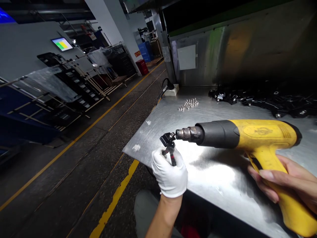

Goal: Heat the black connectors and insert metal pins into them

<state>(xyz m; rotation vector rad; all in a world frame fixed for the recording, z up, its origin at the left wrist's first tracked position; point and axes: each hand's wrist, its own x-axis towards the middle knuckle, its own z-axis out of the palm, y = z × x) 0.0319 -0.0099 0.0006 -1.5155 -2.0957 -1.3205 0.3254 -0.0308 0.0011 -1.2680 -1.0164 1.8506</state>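
My left hand [170,175], in a white glove, is closed around a pair of pliers [170,149] with dark handles that show some red. At the jaws sits a small black part [166,139] with a short metal piece on its right side. Bare-skinned, my right hand [274,177] grips the handle of a yellow and black heat gun [262,132]. The heat gun's metal nozzle points left, its tip right beside the metal piece. The pliers' jaws are partly hidden by the black part.
Small silver metal pieces [189,104] lie grouped on the metal table [163,119]. Black parts [262,100] are heaped along the table's back right. A white power strip [171,90] with a black plug stands at the back. Left of the table runs a floor aisle with racks [74,86].
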